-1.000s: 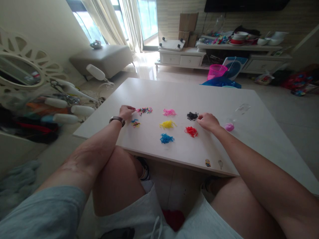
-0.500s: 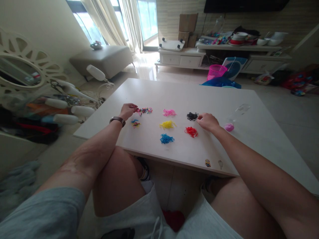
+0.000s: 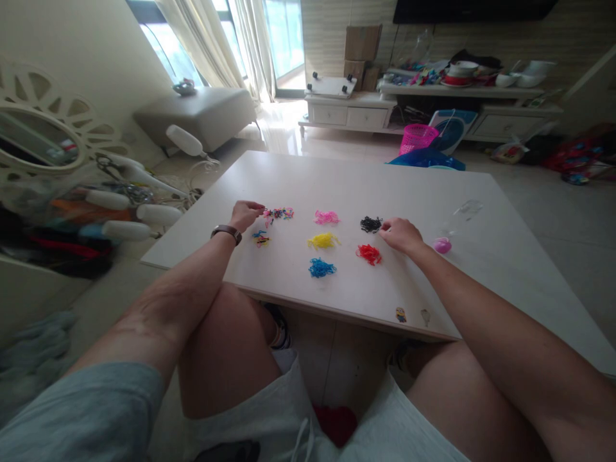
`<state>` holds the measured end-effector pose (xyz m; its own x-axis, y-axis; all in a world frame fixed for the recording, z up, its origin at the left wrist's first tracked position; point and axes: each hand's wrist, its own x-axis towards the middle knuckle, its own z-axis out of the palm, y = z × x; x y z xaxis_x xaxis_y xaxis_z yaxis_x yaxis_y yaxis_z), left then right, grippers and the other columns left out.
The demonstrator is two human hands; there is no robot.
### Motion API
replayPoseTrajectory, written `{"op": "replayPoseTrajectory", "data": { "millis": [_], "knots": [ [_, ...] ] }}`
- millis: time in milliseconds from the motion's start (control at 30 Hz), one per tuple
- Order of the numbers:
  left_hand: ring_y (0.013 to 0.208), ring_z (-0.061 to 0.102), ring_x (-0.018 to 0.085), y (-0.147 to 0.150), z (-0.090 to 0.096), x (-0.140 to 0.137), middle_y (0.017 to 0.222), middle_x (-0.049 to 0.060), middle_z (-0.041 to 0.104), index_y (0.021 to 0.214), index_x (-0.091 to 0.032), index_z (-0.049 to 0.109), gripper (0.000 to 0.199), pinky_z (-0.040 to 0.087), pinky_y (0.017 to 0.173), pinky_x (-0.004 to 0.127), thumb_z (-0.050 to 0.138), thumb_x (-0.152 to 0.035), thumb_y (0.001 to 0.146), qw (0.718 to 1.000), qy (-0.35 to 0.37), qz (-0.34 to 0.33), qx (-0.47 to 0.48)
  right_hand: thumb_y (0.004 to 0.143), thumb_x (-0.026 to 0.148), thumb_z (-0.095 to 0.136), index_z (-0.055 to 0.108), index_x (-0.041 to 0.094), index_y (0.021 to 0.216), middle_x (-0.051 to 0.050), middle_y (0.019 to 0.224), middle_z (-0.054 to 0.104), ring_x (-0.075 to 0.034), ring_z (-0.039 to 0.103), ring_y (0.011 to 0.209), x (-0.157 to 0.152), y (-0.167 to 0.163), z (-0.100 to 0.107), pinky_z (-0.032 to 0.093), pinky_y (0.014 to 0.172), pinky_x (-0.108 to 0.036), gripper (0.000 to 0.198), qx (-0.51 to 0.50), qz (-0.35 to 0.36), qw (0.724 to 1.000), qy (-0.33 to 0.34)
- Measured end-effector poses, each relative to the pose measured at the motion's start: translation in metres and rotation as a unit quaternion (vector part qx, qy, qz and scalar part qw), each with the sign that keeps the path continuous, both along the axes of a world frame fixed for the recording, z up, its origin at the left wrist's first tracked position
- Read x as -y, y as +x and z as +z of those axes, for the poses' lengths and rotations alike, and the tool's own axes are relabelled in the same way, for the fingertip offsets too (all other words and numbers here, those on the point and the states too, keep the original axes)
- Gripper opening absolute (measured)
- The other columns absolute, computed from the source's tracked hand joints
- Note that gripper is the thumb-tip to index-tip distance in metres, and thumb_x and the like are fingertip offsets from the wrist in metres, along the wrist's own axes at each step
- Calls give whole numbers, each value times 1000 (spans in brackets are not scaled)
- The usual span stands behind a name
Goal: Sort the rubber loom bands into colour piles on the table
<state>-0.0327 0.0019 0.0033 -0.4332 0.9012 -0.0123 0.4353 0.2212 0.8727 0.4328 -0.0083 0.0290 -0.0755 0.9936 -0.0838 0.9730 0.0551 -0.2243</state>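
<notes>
My left hand [image 3: 247, 214], with a dark band at its wrist, pinches at the left edge of a mixed-colour pile of small rubber bands [image 3: 283, 213]. What sits between its fingertips is too small to make out. Just below that pile lies a smaller mixed heap [image 3: 261, 239]. My right hand [image 3: 400, 235] rests with fingers drawn together at the right edge of the black rubber bands [image 3: 371, 224]; its fingertips are partly hidden. Sorted piles of pink [image 3: 327, 217], yellow [image 3: 324, 240], red [image 3: 369, 255] and blue rubber bands [image 3: 322, 267] lie between my hands.
The white table [image 3: 269, 179] carries a pink-purple ball-like item [image 3: 442, 245] and a clear plastic piece [image 3: 469, 208] at right. Two stickers, one a yellow cartoon figure [image 3: 401, 314], are near the front edge. White lamp shades [image 3: 185, 140] stand close to the table's left side.
My left hand has shifted very slightly left at the edge of the mixed pile. The right hand and the sorted piles look the same.
</notes>
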Motion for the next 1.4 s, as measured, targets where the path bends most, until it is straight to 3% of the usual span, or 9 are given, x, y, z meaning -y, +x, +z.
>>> {"op": "replayPoseTrajectory", "data": {
  "millis": [133, 367, 533, 633, 733, 1033, 1233, 1300, 1400],
  "knots": [
    [74, 71, 21, 17, 13, 2, 74, 11, 76, 80, -9, 78, 32, 58, 71, 31, 91, -30, 59, 998, 10, -48, 37, 79, 31, 60, 78, 24, 92, -8, 100, 77, -25, 69, 92, 1, -2, 0, 50, 76, -31, 23, -3, 6, 1000, 6],
    [77, 73, 23, 75, 52, 19, 78, 12, 77, 85, -10, 79, 29, 59, 74, 34, 89, -31, 67, 966, -4, -256, 43, 84, 27, 58, 76, 21, 87, -7, 96, 76, -21, 68, 87, 7, -12, 2, 49, 79, -30, 19, -68, 83, 992, 69],
    [76, 74, 20, 125, 53, 30, 82, 13, 78, 86, -11, 77, 30, 60, 73, 32, 88, -34, 71, 918, -6, -380, 112, 90, 24, 57, 74, 20, 95, -8, 104, 73, -20, 68, 90, 26, -34, 14, 52, 85, -31, 19, -195, 255, 937, 137],
    [77, 75, 20, 150, 49, 32, 81, 13, 78, 85, -11, 77, 29, 59, 72, 29, 89, -32, 69, 891, -24, -429, 145, 92, 22, 57, 74, 23, 101, -8, 116, 71, -24, 66, 107, 39, -45, 22, 51, 95, -37, 19, -188, 359, 899, 169],
    [78, 75, 19, 166, 48, 32, 83, 13, 78, 83, -11, 77, 29, 60, 73, 30, 90, -30, 67, 875, -32, -453, 165, 92, 20, 58, 74, 24, 99, -9, 123, 70, -26, 65, 112, 47, -51, 25, 52, 97, -42, 18, -163, 407, 880, 182],
    [76, 76, 21, 182, 42, 32, 78, 12, 78, 81, -11, 75, 28, 61, 74, 32, 91, -30, 66, 862, -37, -474, 175, 93, 19, 57, 75, 25, 111, -9, 113, 71, -25, 65, 104, 52, -51, 27, 54, 93, -42, 26, -158, 425, 874, 172],
    [79, 77, 23, 184, 39, 33, 79, 13, 78, 84, -11, 73, 34, 60, 75, 32, 91, -33, 66, 854, -45, -482, 189, 93, 19, 56, 75, 22, 109, -8, 109, 72, -25, 65, 102, 53, -52, 29, 53, 93, -40, 25, -153, 416, 883, 154],
    [80, 77, 24, 183, 38, 34, 80, 13, 78, 88, -13, 68, 40, 60, 75, 33, 92, -35, 65, 852, -51, -476, 210, 92, 19, 56, 76, 22, 106, -8, 108, 72, -25, 65, 103, 50, -50, 29, 52, 94, -40, 24, -146, 394, 894, 153],
    [81, 77, 25, 182, 36, 34, 82, 14, 79, 85, -15, 60, 45, 61, 75, 35, 93, -37, 64, 855, -60, -461, 232, 91, 21, 56, 75, 21, 104, -9, 108, 72, -26, 64, 105, 42, -42, 26, 51, 94, -39, 23, -132, 304, 931, 155]
  ]
}}
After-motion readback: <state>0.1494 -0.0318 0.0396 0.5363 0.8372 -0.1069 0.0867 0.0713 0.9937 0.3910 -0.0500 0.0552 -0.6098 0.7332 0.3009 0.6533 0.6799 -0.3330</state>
